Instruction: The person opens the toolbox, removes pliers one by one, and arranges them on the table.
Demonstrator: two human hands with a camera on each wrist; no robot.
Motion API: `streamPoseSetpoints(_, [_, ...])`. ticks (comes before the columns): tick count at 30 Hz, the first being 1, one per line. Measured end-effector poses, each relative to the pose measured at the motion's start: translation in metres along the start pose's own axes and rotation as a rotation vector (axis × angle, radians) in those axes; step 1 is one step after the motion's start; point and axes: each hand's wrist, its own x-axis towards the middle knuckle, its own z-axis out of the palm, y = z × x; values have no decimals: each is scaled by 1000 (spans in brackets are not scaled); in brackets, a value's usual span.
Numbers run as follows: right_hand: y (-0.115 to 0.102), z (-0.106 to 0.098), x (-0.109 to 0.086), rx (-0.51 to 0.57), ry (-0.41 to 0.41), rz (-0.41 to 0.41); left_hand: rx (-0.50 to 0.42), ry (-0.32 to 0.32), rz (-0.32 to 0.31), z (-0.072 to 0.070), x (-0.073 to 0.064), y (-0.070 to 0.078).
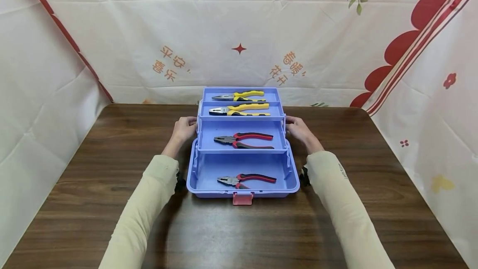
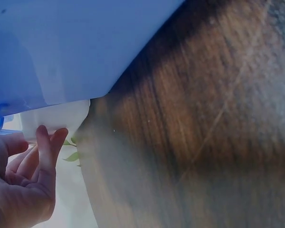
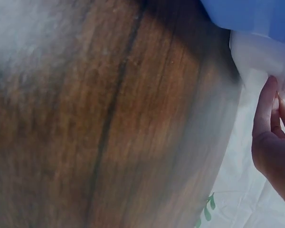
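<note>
A blue toolbox (image 1: 242, 194) stands unfolded on the table, its stepped trays raised toward the back. Yellow-and-black long-nose pliers (image 1: 248, 94) lie in the rearmost compartment, with yellow-and-black combination pliers (image 1: 249, 107) just in front. Red-and-black pliers (image 1: 254, 136) occupy the middle tray, and another red-and-black pair (image 1: 257, 177) is in the base. At the box's left side, my left hand (image 1: 184, 130) grips the edge of the whitish lid (image 2: 57, 118) with thumb and fingers. Opposite it, my right hand (image 1: 300, 130) pinches the lid's right edge (image 3: 261, 57). Some fingertips are hidden behind the box.
A red latch (image 1: 242, 199) hangs at the front of the base. The dark wooden table (image 1: 112, 186) reaches back to a white printed cloth (image 1: 239, 24), which also rises on both sides. The toolbox stands near the table's rear edge.
</note>
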Motion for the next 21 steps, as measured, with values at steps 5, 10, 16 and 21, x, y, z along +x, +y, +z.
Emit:
streamPoseSetpoints(5, [2,0,1,0,-24,7,-29,-4,-7,1,0,-1])
streamPoseSetpoints(10, [3,-2,-2,22,-55,-6,-71,-26,-16,0,-2,-3])
streamPoseSetpoints(16, [-4,-13,-4,28,-46,9,-229,-60,-9,-9,-15,-9])
streamPoseSetpoints(21, [-33,-26,3,-73,87,-116,-301,-46,147,-21,-34,-14])
